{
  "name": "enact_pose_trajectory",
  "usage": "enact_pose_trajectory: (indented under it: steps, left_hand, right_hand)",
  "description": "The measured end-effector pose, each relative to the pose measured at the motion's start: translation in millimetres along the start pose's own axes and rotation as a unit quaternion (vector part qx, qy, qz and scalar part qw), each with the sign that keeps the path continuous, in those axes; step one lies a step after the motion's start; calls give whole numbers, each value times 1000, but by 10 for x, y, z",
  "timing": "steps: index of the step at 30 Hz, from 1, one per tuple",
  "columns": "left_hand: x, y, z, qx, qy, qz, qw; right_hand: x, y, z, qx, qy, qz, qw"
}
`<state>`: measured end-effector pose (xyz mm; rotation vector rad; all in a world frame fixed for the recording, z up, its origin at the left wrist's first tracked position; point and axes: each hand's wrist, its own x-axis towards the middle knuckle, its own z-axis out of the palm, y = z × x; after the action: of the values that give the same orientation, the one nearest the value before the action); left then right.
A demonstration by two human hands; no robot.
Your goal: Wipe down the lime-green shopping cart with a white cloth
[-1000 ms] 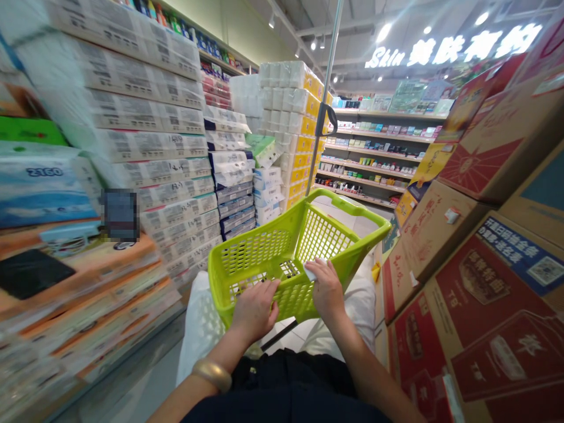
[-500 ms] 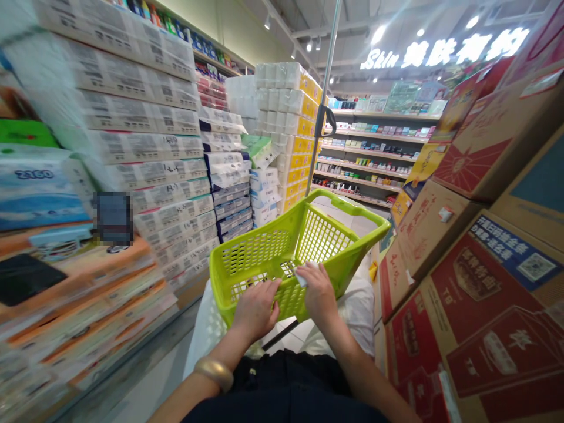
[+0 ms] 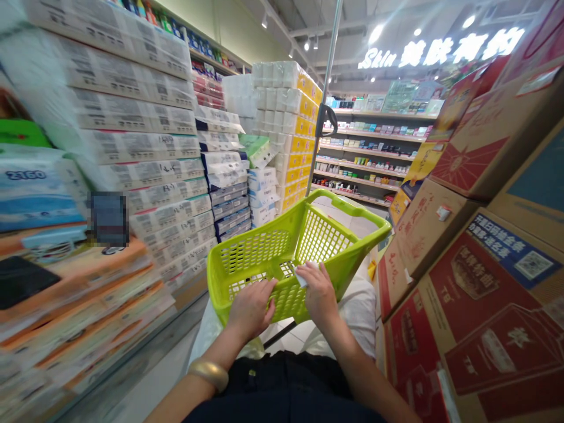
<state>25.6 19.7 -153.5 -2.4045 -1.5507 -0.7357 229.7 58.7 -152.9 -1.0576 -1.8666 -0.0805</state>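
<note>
A lime-green plastic lattice shopping basket [image 3: 324, 235] sits on a cart in front of me, with a thin metal pole [image 3: 328, 88] rising behind it. My left hand [image 3: 251, 308] lies over the basket's near rim, fingers curled across it, and a gold bangle [image 3: 208, 375] circles that wrist. My right hand [image 3: 319, 294] also rests at the rim, pinching a small white paper slip [image 3: 301, 277] between fingers and thumb. The basket's floor shows only lattice, with no goods in it.
Tall stacks of wrapped tissue packs [image 3: 145, 135] line the left, and cardboard cartons [image 3: 476, 311] in red print wall the right. White bags [image 3: 352, 311] lie under the basket. Shelves of skincare products [image 3: 370, 153] stand ahead at the aisle's end.
The stacks and cartons have slid slightly outward as the view moves forward. My right hand and its white slip have shifted a little to the left.
</note>
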Motion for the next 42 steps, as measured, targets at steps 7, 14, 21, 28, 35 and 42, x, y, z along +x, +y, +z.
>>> enact_pose_trajectory:
  steps: [7,14,21,28,35,42]
  left_hand:
    - [-39,-113,-108,-15,0,-20,1000]
    - [-35,-172,-136,-22,1,-31,999]
    - [-57,-265,-164,-31,-3,-31,999]
    - [-71,-260,-176,-36,0,-29,999]
    - [-90,-321,-169,-45,19,-26,998]
    - [-112,-368,-189,-38,25,-9,999]
  right_hand:
    - [68,103,-54,-2,25,9,1000]
    - [12,-136,87,28,-13,-27,999]
    - [91,210,-245,-16,53,8,998]
    - [-14,-51,-47,-2,28,-22,999]
    - [43,159,-300,-35,70,3,997]
    - [-17,-30,-153,-24,42,-16,999]
